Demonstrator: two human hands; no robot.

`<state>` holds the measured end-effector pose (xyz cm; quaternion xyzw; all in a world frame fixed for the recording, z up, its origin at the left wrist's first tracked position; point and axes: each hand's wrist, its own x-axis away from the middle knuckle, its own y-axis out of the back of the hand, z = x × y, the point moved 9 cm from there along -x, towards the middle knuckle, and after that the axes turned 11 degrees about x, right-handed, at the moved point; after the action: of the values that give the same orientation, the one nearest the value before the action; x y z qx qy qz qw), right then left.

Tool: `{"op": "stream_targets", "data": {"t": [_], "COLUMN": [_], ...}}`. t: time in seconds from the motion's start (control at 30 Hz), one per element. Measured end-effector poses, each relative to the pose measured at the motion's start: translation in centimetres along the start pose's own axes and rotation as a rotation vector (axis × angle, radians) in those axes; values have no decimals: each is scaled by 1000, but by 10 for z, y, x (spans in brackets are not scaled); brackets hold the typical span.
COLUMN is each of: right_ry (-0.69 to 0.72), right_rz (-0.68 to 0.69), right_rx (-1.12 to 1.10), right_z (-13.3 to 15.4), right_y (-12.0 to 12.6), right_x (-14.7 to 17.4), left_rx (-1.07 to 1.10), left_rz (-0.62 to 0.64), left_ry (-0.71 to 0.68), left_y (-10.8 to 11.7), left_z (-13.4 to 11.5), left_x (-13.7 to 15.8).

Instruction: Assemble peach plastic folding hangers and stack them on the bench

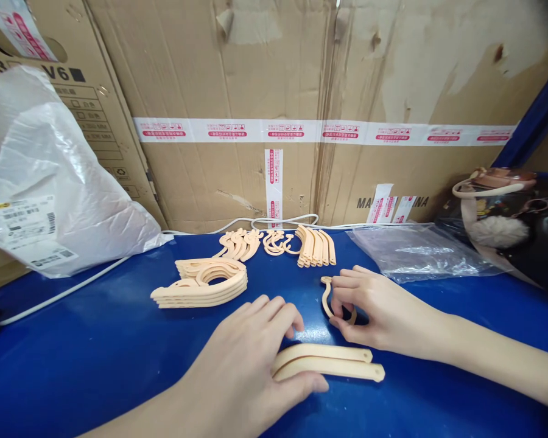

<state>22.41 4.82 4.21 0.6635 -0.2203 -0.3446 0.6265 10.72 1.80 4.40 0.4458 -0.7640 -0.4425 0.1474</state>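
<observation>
My right hand [369, 307] pinches a beige hanger hook [327, 295] between thumb and fingers, just above the blue table; part of its curve is hidden by my fingers. Two curved beige hanger arms [329, 360] lie side by side in front of me. Over their left ends is my left hand [265, 347], thumb along the near side and curled fingertips apart from them on the far side. Farther back lie a group of curved hanger arms [316, 246], several loose hooks [274, 242] and a pile of small curved pieces [240, 244].
A stack of folded beige hangers [205, 286] stands left of centre. At the left is a white plastic bag [59, 176], with a white cable [68, 298] running past it. Clear plastic film [420, 249] and a dark bag [530, 225] lie right. Cardboard boxes [232, 73] wall the back.
</observation>
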Motion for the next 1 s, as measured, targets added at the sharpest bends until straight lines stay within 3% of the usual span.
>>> {"op": "stream_targets", "data": {"t": [0.13, 0.2, 0.27, 0.33, 0.5, 0.73, 1.0], "right_ry": [30, 50, 68, 85, 107, 120, 109], "right_rz": [0, -1, -10, -28, -58, -55, -36], "right_rx": [26, 34, 44, 54, 85, 114, 139], "right_z": [2, 5, 8, 10, 12, 14, 13], "right_y": [0, 1, 3, 6, 8, 8, 11], "right_x": [2, 2, 2, 2, 3, 5, 5], "left_rx": [-1, -62, -191, -353, -459, -516, -429], "left_rz": [-217, -311, -321, -238, -125, -33, 92], "left_ry": [-20, 75, 200, 382, 580, 662, 702], "left_y": [57, 92, 118, 131, 133, 113, 106], "left_z": [5, 27, 55, 89, 135, 145, 159], "left_x": [-14, -27, -43, -60, -93, -119, -121]}}
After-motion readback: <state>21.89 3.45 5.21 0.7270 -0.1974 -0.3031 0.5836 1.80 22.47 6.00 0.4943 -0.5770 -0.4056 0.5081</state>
